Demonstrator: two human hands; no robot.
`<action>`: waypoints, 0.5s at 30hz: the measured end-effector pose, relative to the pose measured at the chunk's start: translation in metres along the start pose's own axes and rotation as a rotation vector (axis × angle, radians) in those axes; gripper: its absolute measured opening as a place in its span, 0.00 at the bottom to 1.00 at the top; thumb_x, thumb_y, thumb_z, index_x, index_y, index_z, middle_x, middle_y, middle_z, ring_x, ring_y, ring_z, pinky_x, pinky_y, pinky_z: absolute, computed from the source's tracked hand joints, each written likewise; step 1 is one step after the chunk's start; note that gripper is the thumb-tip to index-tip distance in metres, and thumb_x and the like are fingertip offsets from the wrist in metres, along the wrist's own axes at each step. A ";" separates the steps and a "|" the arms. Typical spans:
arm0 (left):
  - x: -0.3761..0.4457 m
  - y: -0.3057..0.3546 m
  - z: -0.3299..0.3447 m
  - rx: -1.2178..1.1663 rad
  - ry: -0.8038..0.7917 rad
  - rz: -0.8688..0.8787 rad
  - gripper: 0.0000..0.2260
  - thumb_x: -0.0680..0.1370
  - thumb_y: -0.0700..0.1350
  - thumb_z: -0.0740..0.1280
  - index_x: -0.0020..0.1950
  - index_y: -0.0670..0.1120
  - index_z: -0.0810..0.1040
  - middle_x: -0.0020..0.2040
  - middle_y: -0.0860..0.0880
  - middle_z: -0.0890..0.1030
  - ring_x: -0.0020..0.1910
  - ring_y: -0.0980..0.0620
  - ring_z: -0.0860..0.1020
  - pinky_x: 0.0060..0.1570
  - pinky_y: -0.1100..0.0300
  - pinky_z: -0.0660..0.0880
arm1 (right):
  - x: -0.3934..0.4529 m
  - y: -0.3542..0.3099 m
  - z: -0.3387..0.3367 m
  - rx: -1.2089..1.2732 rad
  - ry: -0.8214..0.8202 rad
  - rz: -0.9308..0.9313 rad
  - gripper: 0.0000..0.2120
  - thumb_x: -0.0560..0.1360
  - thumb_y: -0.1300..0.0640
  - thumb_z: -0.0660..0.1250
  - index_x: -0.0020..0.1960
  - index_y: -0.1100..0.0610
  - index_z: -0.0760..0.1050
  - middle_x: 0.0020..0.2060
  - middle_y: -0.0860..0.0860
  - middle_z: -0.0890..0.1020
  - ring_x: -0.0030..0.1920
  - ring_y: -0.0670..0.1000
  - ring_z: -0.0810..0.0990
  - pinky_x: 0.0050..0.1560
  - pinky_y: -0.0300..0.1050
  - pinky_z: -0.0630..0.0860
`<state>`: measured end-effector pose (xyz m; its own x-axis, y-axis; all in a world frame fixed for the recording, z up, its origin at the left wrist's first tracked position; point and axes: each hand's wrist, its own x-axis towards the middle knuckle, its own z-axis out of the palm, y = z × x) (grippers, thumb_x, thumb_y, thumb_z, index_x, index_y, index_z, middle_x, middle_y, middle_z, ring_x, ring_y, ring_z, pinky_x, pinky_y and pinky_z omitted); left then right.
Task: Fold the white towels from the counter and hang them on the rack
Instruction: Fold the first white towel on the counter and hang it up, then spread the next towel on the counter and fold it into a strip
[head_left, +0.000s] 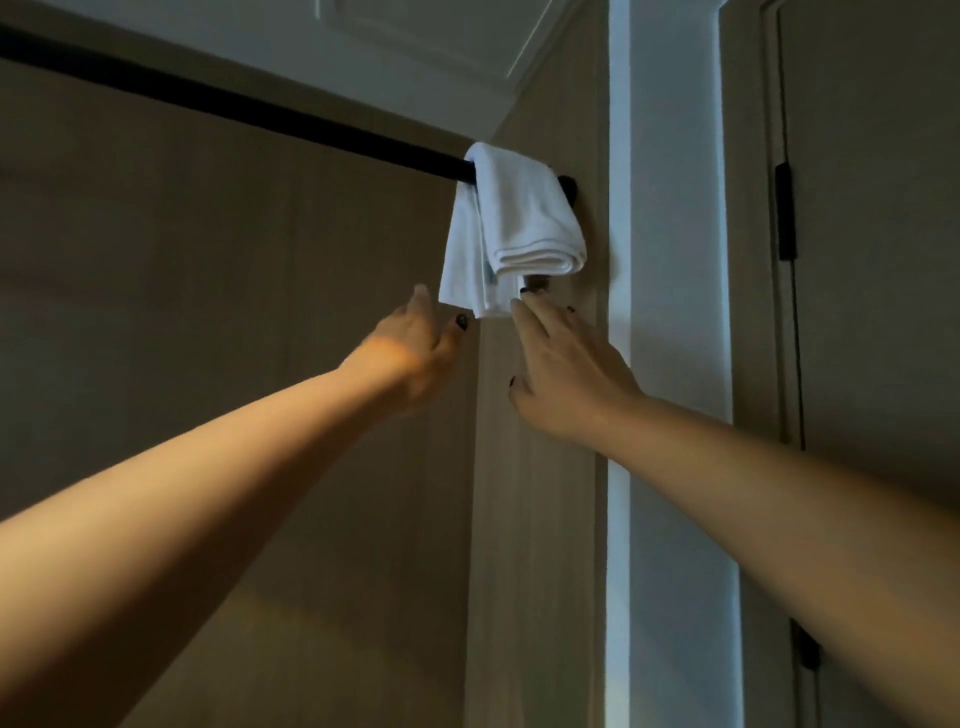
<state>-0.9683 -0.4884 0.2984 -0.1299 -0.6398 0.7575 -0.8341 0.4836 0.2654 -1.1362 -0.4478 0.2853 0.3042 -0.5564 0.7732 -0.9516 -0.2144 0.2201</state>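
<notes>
White towel (511, 228): folded, draped over the rack's right end, close to the wall bracket; long axis vertical, ends pointing down.
Rack (234, 111): black bar, running from upper left down to the right.
Left hand (415, 345): grip spread, just beside the towel's lower left corner.
Right hand (566, 374): fingers loosely spread, fingertips touching the towel's bottom edge.

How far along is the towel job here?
One folded white towel already hangs over the black rack, near its right end by the wall. In hand: the left hand and right hand reach up to its lower edges, fingers open, apparently straightening it. What is left cannot be told: the counter and any other towels are out of view.
</notes>
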 end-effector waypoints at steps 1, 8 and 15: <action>-0.010 -0.005 -0.003 0.030 -0.007 -0.003 0.32 0.84 0.58 0.50 0.81 0.42 0.45 0.80 0.39 0.55 0.78 0.41 0.58 0.73 0.54 0.58 | -0.006 -0.005 0.001 0.014 -0.041 0.003 0.37 0.79 0.55 0.63 0.79 0.60 0.45 0.79 0.54 0.49 0.78 0.55 0.48 0.75 0.47 0.52; -0.074 -0.060 -0.027 0.281 -0.171 0.065 0.35 0.82 0.61 0.50 0.81 0.44 0.42 0.81 0.46 0.45 0.80 0.51 0.45 0.76 0.58 0.46 | -0.038 -0.045 0.025 0.034 -0.150 -0.095 0.37 0.81 0.46 0.57 0.80 0.57 0.41 0.80 0.53 0.43 0.79 0.52 0.38 0.77 0.49 0.39; -0.146 -0.127 -0.058 0.354 -0.297 0.049 0.36 0.81 0.62 0.49 0.81 0.44 0.40 0.81 0.49 0.41 0.79 0.55 0.40 0.77 0.58 0.44 | -0.053 -0.114 0.052 0.109 -0.226 -0.147 0.37 0.81 0.42 0.56 0.80 0.59 0.43 0.80 0.54 0.45 0.79 0.53 0.39 0.78 0.52 0.44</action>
<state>-0.8125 -0.4220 0.1886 -0.2789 -0.7895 0.5467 -0.9480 0.3174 -0.0254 -1.0419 -0.4354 0.1883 0.4519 -0.6753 0.5829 -0.8901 -0.3843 0.2449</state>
